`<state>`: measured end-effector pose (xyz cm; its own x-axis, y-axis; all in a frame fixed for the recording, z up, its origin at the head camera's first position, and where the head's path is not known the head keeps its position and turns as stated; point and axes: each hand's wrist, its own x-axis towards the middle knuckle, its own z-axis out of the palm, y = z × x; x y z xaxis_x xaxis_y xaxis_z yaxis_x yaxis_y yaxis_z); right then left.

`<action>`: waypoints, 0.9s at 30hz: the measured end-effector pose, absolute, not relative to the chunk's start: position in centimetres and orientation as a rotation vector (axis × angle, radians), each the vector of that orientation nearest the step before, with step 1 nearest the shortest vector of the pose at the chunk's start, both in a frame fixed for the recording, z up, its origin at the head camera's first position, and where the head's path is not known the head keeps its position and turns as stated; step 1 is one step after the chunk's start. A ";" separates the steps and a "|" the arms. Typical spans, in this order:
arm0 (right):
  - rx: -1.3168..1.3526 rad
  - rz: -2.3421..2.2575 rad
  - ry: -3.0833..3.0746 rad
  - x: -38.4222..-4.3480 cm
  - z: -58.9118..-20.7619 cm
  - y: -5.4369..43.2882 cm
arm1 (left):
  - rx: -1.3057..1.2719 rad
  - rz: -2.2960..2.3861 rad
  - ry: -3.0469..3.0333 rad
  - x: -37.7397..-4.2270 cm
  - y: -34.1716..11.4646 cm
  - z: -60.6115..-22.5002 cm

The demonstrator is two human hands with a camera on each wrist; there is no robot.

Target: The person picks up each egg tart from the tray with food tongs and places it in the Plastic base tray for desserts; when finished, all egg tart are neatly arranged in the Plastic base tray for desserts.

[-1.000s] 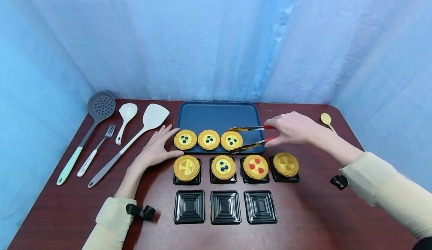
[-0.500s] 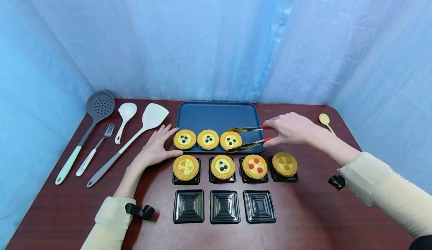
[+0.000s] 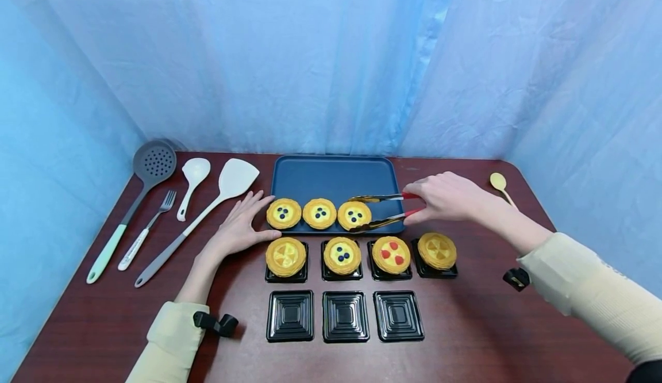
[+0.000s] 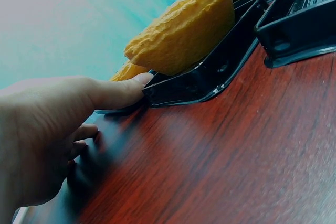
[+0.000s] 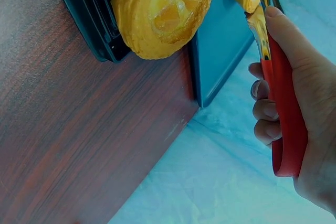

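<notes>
My right hand [image 3: 446, 198] grips a pair of tongs [image 3: 384, 222] by its red handles, also plain in the right wrist view. The metal arms of the tongs straddle the rightmost blueberry tart [image 3: 354, 215] on the blue tray [image 3: 331, 176]. Two more blueberry tarts [image 3: 319, 214] lie left of it in a row along the tray's front edge. My left hand [image 3: 240, 228] rests at the tray's front left corner with fingers spread, thumb and index finger either side of that corner. In the left wrist view its thumb tip overlaps the corner of a black box [image 4: 194, 85].
In front of the tray, several tarts sit in black plastic boxes, one with strawberries [image 3: 391, 255]. Three black boxes [image 3: 345, 317] without tarts form a nearer row. A skimmer [image 3: 155, 163], fork [image 3: 150, 229], white ladle [image 3: 196, 171] and spatula [image 3: 237, 178] lie left; a small spoon [image 3: 499, 182] lies right.
The tongs and both hands keep almost the same places; the whole head view shifts only slightly.
</notes>
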<state>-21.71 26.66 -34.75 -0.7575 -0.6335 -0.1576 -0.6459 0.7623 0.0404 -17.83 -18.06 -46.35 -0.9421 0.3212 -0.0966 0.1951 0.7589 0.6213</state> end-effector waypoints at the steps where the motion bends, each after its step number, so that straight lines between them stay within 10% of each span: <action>1: -1.029 0.136 2.819 -21.7 -34.7 26.7 | 0.409 0.942 2.758 -17.8 -18.0 -46.3; 27: -1.051 0.153 2.828 -21.9 -34.8 26.8 | 0.411 0.942 2.746 -18.0 -18.1 -46.5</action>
